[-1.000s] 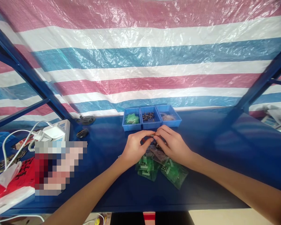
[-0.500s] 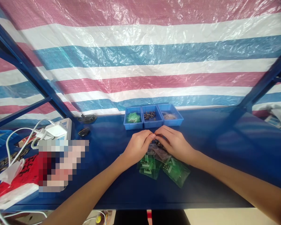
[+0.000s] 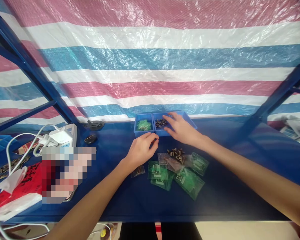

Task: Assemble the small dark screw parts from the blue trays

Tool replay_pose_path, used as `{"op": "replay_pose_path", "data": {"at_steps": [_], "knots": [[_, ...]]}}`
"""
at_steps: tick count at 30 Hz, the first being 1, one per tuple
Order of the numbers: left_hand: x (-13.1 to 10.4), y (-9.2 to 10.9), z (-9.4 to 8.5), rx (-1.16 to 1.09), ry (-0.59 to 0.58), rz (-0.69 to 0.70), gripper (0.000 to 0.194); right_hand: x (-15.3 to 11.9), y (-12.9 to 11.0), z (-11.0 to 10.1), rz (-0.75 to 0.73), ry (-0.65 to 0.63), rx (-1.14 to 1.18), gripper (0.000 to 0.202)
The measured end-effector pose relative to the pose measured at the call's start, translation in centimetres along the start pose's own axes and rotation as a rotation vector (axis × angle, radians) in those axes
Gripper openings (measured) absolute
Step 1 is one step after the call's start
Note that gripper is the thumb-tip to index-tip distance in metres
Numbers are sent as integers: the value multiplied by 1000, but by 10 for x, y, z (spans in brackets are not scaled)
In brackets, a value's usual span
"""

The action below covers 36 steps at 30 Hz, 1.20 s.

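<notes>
Small parts (image 3: 178, 154) on packets (image 3: 173, 163), before bins (image 3: 144, 132).

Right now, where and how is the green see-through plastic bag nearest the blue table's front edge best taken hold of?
I'd pinch the green plastic bag by its near corner, from the front of the blue table: it lies flat, that corner juts free, and its far end crowds a pinkish clear bag.

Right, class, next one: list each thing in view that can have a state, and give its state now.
Left hand: fingers curled, grip unclear
Right hand: open, fingers spread, over the bins
Left bin: lidless, holding green packets
Middle bin: lidless, holding small metal parts
Right bin: lidless, contents hidden
Metal pieces: loose, heaped
Green bag: lying flat, filled
Black mouse: resting on the table
</notes>
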<state>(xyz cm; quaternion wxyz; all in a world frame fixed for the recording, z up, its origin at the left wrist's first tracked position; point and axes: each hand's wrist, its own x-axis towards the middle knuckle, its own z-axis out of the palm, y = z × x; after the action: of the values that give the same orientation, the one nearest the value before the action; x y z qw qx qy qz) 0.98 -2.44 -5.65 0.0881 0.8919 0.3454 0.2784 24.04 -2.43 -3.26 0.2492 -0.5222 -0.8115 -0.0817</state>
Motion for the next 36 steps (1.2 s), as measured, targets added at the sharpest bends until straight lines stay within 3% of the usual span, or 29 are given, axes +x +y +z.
{"op": "replay_pose_path", "data": {"at_steps": [2, 5, 8, 14, 20, 24, 29, 33, 36], "knots": [[0, 0, 0, 25, -37, 21, 19, -14, -5, -5, -34, -26, 44, 46], [-1, 1, 0, 14, -94, 47, 22, -47, -19, -13, -43, -51, 117, 35], [-2, 2, 1, 15, -156, 100, 26, -68, -27, -16, -58, -198, 135, 23], [-3, 5, 2, 72, -262, 170, 29, -70, -29, -9, -99, -285, 53, 22], [4, -2, -19, -84, -391, 49, 34, -71, -31, -1, -77, -283, 20, 22], [3, -9, -38, -179, -604, -45, 73, -71, -30, -1, -62, -246, 41, 23], [-8, -4, -49, 13, -693, -176, 86, -67, -8, -31, 72, -285, 91, 33], [-13, 0, -52, 7, -675, -212, 74, -69, 15, -65, 149, -444, 179, 55], [-10, -3, -47, -33, -653, -208, 61, -74, 20, -71, 127, -522, 226, 60]]}}
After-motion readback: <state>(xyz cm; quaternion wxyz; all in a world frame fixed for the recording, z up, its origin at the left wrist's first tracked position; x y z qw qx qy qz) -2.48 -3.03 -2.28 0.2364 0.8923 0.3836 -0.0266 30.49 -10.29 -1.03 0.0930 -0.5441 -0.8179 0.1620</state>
